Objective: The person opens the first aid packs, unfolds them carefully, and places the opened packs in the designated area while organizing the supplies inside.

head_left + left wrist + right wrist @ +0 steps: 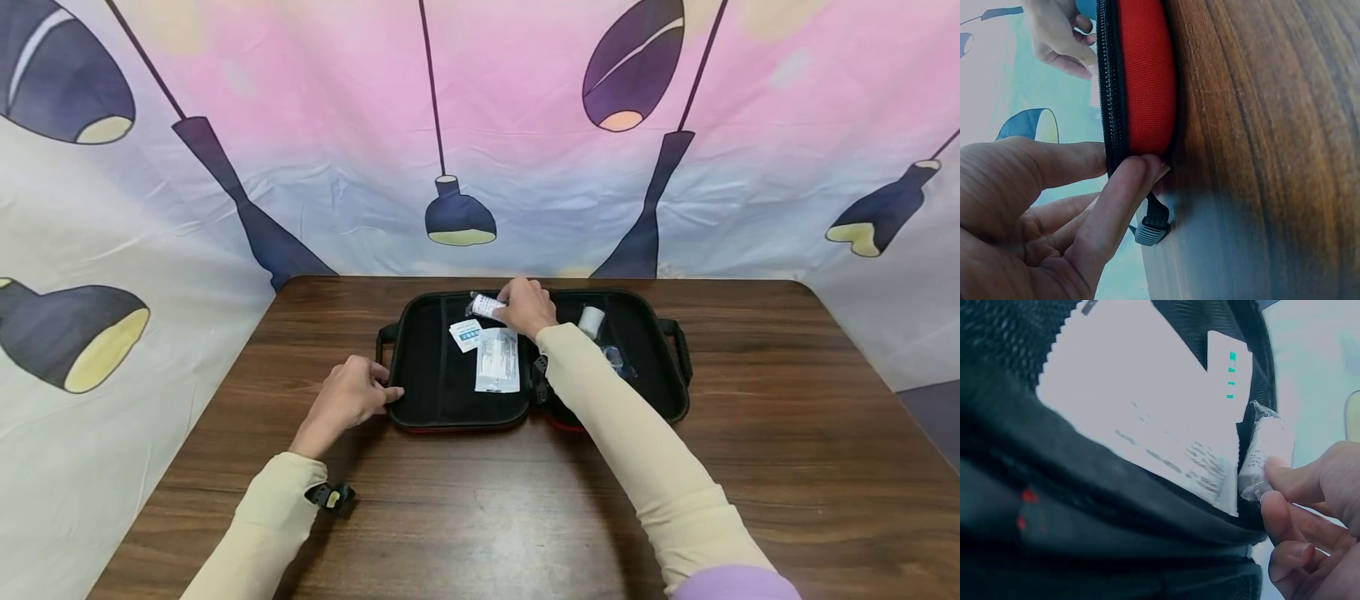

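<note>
Head view, centre: the red, black-lined zip case point(418, 375) lies open, two flat white packets point(497, 364) inside; the right hand point(529, 308) pinches a clear-wrapped white roll point(488, 307), not yet released; the left hand point(349, 392) grips the case.

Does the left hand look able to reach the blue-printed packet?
Likely yes: the left hand pinches the case at its edge, and only black lining seems to lie between there and the blue-printed packet.

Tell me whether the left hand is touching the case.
Touching: the left wrist view shows the left hand pinching the case at its edge.
</note>
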Demonstrator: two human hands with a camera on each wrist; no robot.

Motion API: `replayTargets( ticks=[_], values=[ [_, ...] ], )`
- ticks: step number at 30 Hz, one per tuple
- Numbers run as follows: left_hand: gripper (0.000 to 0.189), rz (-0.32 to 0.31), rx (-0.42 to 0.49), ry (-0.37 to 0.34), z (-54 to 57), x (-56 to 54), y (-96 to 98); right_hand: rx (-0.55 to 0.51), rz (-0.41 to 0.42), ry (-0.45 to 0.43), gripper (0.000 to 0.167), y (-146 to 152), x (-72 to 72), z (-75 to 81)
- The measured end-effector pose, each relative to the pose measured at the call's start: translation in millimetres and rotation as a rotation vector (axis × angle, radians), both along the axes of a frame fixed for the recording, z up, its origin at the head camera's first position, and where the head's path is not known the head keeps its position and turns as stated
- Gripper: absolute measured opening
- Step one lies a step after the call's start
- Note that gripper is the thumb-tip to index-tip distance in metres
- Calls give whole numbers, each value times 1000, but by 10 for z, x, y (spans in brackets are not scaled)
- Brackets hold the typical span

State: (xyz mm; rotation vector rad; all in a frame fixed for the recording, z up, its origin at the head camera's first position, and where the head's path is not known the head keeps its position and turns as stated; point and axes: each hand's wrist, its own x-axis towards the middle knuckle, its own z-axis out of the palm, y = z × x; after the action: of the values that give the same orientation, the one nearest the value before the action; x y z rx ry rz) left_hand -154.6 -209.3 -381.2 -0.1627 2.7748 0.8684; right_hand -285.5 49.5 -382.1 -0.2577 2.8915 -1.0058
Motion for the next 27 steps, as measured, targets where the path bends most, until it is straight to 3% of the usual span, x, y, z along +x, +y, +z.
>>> replayTargets(
  ticks=[9,15,20,27],
  values=[
    [48,-5,-1,4,28,-27,31,-82,60,39,21,321,0,307],
    [48,4,-24,-5,18,-24,30,-45,73,56,22,620,107,503],
    [48,4,-24,-11,1,-15,32,5,62,86,21,916,199,569],
    [48,6,-27,-14,-9,-11,23,33,110,150,16,1421,365,559]
  ],
)
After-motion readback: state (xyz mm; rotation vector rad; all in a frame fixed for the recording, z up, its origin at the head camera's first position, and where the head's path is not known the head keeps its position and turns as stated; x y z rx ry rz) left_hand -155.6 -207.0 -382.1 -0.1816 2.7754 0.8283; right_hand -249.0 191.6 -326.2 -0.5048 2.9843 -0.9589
